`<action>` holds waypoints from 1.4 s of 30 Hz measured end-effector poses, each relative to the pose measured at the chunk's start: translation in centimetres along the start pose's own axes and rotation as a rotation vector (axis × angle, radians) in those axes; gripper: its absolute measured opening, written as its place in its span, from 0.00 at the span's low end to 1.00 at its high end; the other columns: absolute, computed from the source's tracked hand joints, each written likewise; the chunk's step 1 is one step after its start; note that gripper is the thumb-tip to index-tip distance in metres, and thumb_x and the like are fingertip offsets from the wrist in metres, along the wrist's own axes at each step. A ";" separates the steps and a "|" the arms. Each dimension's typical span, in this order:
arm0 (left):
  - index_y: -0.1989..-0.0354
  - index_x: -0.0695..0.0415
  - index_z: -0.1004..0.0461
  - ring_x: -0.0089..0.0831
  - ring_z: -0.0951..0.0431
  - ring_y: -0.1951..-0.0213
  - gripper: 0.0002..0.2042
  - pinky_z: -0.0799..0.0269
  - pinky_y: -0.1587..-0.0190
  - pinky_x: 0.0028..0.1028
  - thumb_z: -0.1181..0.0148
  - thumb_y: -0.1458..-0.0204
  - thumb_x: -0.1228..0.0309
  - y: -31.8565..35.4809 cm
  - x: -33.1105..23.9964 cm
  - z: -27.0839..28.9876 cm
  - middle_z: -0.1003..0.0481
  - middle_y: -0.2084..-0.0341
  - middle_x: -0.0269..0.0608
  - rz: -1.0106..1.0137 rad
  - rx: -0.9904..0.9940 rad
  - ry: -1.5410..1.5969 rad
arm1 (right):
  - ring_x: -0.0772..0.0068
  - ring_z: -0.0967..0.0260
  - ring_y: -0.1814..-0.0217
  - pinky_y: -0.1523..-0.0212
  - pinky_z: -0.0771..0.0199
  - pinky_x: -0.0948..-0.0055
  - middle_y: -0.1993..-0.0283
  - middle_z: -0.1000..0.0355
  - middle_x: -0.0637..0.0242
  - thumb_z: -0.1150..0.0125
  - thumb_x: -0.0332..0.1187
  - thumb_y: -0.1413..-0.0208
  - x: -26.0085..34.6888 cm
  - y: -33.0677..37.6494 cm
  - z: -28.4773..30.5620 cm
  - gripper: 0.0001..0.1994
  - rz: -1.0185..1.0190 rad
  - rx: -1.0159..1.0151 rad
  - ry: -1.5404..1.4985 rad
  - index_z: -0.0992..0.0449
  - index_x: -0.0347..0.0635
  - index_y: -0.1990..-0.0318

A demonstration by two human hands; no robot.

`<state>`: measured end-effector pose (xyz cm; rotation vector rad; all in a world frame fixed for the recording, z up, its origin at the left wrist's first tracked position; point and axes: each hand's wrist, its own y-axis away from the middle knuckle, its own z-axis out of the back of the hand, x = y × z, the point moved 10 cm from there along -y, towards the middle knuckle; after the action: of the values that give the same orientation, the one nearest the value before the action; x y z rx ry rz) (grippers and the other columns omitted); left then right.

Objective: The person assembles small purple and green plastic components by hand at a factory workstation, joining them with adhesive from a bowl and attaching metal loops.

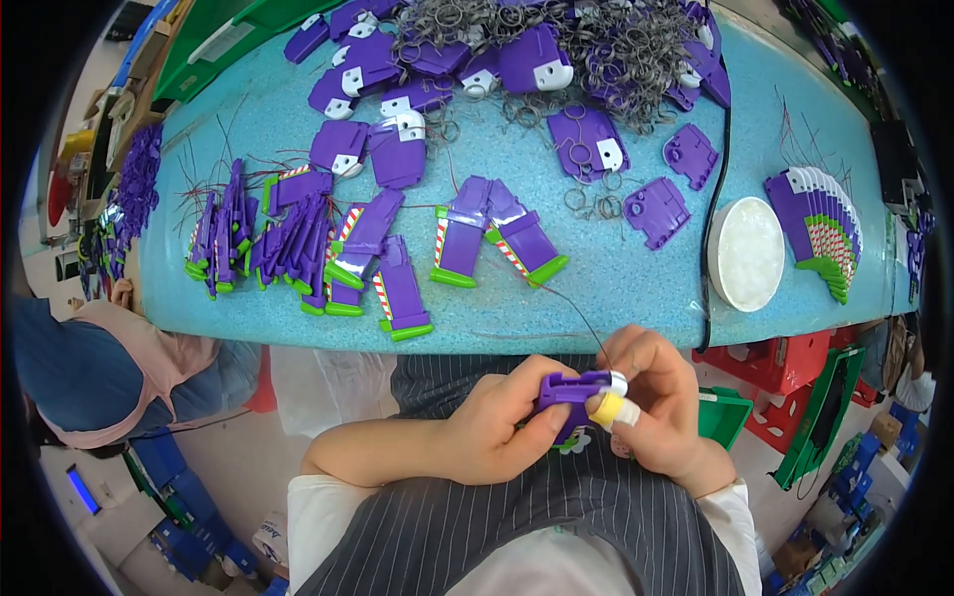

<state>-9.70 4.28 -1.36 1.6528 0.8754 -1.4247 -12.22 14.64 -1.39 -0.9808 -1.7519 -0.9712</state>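
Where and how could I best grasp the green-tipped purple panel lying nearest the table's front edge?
Probably pinch the panel by its green end, coming from the table's front edge: that end points there, while its upper end lies close to another purple panel.

Light is bright and fairly even, while fisheye distortion bows the blue table (487, 320) at its edges

Smooth plastic, dull metal, matt cloth
The purple casing (555, 394) and green-edged wing panels (463, 241) look like smooth, glossy plastic; the tangled rings (636, 74), dull grey metal; the speckled tabletop (497, 323), faintly glossy; the pinstriped apron (417, 536), matt cloth.
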 end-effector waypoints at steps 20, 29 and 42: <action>0.56 0.66 0.35 0.16 0.31 0.66 0.11 0.34 0.64 0.19 0.46 0.45 0.75 -1.1 0.8 3.3 0.29 0.67 0.35 -0.028 -0.315 0.385 | 0.66 0.36 0.80 0.77 0.38 0.72 0.79 0.35 0.60 0.40 0.29 0.51 -1.6 -0.4 -1.0 0.06 -0.101 0.153 0.445 0.28 0.35 0.68; 0.55 0.67 0.35 0.19 0.31 0.61 0.11 0.35 0.58 0.20 0.48 0.45 0.77 -1.0 0.9 2.0 0.29 0.63 0.38 -0.059 -0.350 0.396 | 0.47 0.37 0.69 0.69 0.38 0.59 0.70 0.36 0.52 0.48 0.31 0.48 -0.8 -1.3 -1.3 0.10 0.049 0.274 0.552 0.34 0.32 0.62; 0.63 0.63 0.33 0.45 0.26 0.70 0.15 0.30 0.69 0.37 0.40 0.53 0.67 -14.3 -8.7 8.8 0.28 0.71 0.50 -0.299 -0.338 -1.352 | 0.73 0.36 0.51 0.50 0.37 0.77 0.51 0.34 0.61 0.48 0.21 0.47 15.8 2.3 18.2 0.20 0.603 -0.679 0.738 0.39 0.31 0.45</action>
<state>-27.50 3.10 4.93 0.0891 0.4703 -1.9710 -20.60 35.24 8.14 -1.2412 -0.4577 -1.3096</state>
